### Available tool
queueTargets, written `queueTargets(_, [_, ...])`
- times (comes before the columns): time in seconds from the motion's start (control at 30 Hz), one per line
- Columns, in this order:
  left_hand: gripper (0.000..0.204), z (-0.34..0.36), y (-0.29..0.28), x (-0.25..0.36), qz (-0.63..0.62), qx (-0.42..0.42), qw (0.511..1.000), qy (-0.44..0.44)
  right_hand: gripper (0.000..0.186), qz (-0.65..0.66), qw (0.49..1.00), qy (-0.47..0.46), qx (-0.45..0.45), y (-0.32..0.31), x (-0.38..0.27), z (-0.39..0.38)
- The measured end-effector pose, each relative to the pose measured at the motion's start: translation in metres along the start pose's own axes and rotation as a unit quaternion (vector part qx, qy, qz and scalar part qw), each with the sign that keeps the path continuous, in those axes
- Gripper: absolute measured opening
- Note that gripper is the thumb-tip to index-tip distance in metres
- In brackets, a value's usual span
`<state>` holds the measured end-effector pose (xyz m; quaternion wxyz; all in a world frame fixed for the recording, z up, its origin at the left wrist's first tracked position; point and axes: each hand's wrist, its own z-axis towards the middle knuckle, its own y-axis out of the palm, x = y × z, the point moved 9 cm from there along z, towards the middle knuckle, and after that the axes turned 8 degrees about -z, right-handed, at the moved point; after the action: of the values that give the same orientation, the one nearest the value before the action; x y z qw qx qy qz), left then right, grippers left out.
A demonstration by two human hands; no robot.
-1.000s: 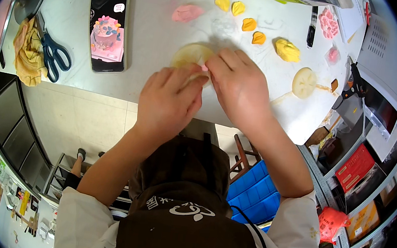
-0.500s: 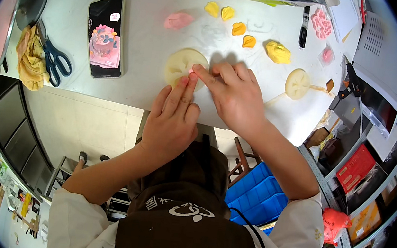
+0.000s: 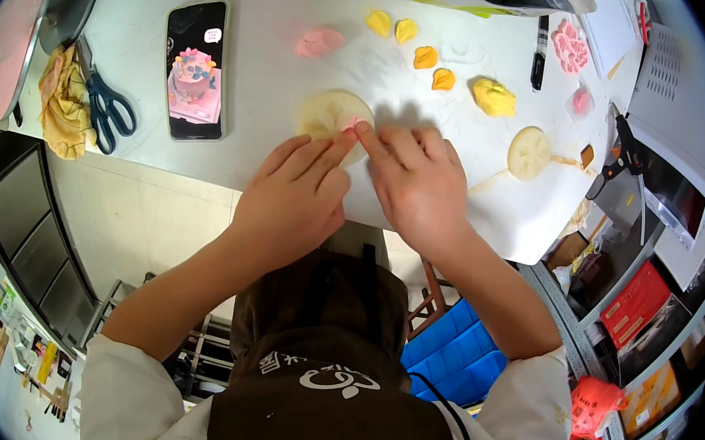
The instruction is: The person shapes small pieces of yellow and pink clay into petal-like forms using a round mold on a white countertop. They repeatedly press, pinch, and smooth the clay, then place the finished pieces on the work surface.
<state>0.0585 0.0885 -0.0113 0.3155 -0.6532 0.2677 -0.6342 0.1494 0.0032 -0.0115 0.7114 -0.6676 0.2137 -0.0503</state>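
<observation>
A round, cream-coloured petal mould point(image 3: 319, 115) lies near the table's front edge. On its right part sits a small piece of pink fondant point(image 3: 351, 123), partly covered by fingertips. My left hand point(image 3: 296, 198) comes at it from the lower left, fingers close together, tips on the fondant. From the right, my right hand point(image 3: 420, 180) presses its index fingertip onto the same piece, the other fingers curled. Behind the mould lies a flattened pink lump point(image 3: 320, 42). Several yellow petals point(image 3: 425, 57) and a yellow fondant lump point(image 3: 494, 98) are spread farther right.
A second round mould point(image 3: 530, 152) is at the right. Left of my hands lie a phone point(image 3: 195, 72) showing a pink cake, dark scissors point(image 3: 111, 110) and a yellow cloth point(image 3: 68, 105). A pink flower point(image 3: 570, 47), a black pen point(image 3: 540, 54) and a glue gun point(image 3: 629, 147) line the right side.
My left hand has shifted slightly down and left, its fingertips staying at the mould. More of the pink piece shows between the fingertips. The view has shifted a little.
</observation>
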Motion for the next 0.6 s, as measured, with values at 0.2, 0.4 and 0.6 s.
queueTargets(0.2, [0.018, -0.001, -0.001, 0.008, 0.055, 0.021, 0.998, -0.005, 0.058, -0.049, 0.996, -0.057, -0.048, -0.001, -0.005, 0.013])
queueTargets(0.4, [0.023, 0.009, 0.01, 0.012, 0.091, 0.003, 0.996, 0.017, 0.067, 0.039, 0.998, -0.008, -0.046, -0.003, 0.011, 0.008])
queueTargets(0.6, [0.019, 0.012, -0.013, -0.019, -0.019, -0.005, 1.0, 0.005, 0.069, -0.039, 0.987, 0.006, -0.156, 0.018, 0.009, 0.003])
